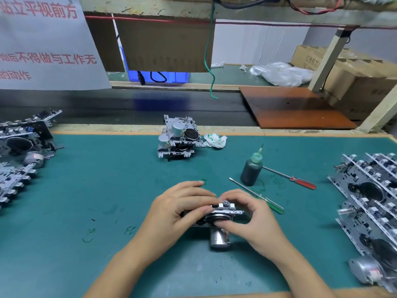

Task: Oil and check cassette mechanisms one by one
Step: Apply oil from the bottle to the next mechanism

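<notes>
A metal cassette mechanism (219,220) with a round flywheel and a silver motor pointing toward me sits low over the green mat, held in both hands. My left hand (180,209) grips its left side with the thumb on the top plate. My right hand (247,214) wraps its right side, fingertips on the flywheel and top edge. A dark oil bottle (251,167) with a green needle tip stands upright to the right, beyond my hands.
Two stacked mechanisms (179,137) stand at the mat's far middle beside a crumpled wrapper (214,140). A green-handled screwdriver (257,195) and a red-handled one (290,177) lie near the bottle. Piles of mechanisms fill the left edge (21,151) and right edge (371,203).
</notes>
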The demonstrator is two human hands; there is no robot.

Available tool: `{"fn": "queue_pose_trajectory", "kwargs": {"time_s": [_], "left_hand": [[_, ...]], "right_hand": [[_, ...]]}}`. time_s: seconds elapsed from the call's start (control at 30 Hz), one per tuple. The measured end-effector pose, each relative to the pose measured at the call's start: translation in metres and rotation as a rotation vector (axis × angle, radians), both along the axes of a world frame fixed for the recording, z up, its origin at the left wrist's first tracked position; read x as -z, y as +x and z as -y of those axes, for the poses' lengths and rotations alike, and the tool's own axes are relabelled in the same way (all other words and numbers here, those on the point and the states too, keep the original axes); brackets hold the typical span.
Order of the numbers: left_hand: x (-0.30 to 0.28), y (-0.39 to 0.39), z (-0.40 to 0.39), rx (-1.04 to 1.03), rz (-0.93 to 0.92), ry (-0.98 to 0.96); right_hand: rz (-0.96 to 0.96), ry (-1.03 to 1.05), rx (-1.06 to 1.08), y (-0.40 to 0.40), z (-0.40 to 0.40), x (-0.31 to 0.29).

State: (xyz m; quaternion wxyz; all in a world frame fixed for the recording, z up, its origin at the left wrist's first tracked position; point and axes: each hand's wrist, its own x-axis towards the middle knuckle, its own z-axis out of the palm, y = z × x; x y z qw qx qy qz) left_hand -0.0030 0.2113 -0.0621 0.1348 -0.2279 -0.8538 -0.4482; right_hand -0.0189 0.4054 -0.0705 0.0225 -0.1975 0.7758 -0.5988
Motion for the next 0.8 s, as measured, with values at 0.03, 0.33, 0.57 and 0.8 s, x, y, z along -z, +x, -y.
{"fn": "queue_pose_trajectory", "kwargs": {"time_s": [0.03, 0.33, 0.57, 0.8], "left_hand": [[0.000, 0.000, 0.000, -0.005, -0.001, -0.002], [-0.001, 0.002, -0.001, -0.031, 0.010, 0.025], [-0.002, 0.001, -0.002, -0.036, 0.011, 0.023], [-0.005, 0.001, -0.003, -0.032, 0.007, 0.035]], "right_hand": [[-0.005, 0.011, 0.003, 0.001, 0.000, 0.000], [-0.610, 0.641, 0.255, 0.021, -0.017, 0.007], [-0.667, 0.789, 0.211, 0.023, -0.025, 0.012], [-0.591, 0.702, 0.265, 0.022, -0.021, 0.006]]}}
